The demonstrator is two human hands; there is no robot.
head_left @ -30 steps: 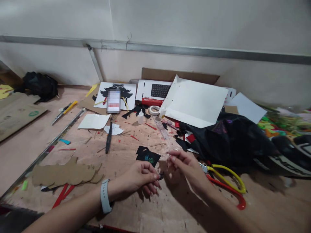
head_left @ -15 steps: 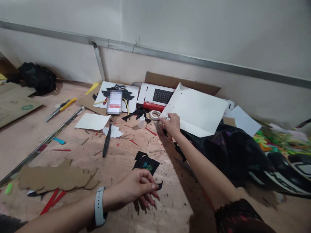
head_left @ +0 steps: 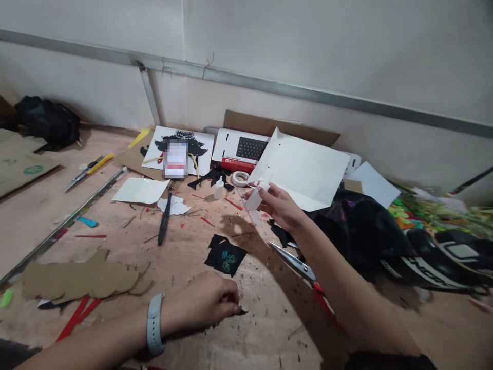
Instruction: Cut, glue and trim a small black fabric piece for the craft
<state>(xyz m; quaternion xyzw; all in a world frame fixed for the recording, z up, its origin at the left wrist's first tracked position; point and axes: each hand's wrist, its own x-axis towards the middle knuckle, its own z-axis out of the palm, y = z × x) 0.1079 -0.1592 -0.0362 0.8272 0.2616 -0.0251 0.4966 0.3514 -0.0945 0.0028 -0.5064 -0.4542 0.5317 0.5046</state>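
My left hand (head_left: 206, 300) is low over the table with its fingers pinched on a small black scrap (head_left: 242, 312), mostly covered by the fingertips. Just beyond it lies a larger black cutout (head_left: 225, 255) with blue and green glittery marks. My right hand (head_left: 280, 203) holds a small white squeeze bottle (head_left: 256, 198) above the table, tilted. A second small white bottle (head_left: 219, 190) stands upright to the left, near a roll of white tape (head_left: 240, 178). Scissors (head_left: 295, 261) with red handles lie beneath my right forearm, which partly hides them.
Behind are a keyboard box (head_left: 229, 146), a large white sheet (head_left: 304, 167) and a phone (head_left: 175, 159) against a black-and-white picture (head_left: 206, 139). Cardboard (head_left: 80, 277), a black-handled tool (head_left: 165, 221) and a yellow cutter (head_left: 100, 163) lie left; a black bag (head_left: 346, 226) is right.
My right hand has lifted the small white bottle and brought it nearer. My left hand has turned over and lowered with the black scrap. The scissors now show more. The view has shifted slightly.
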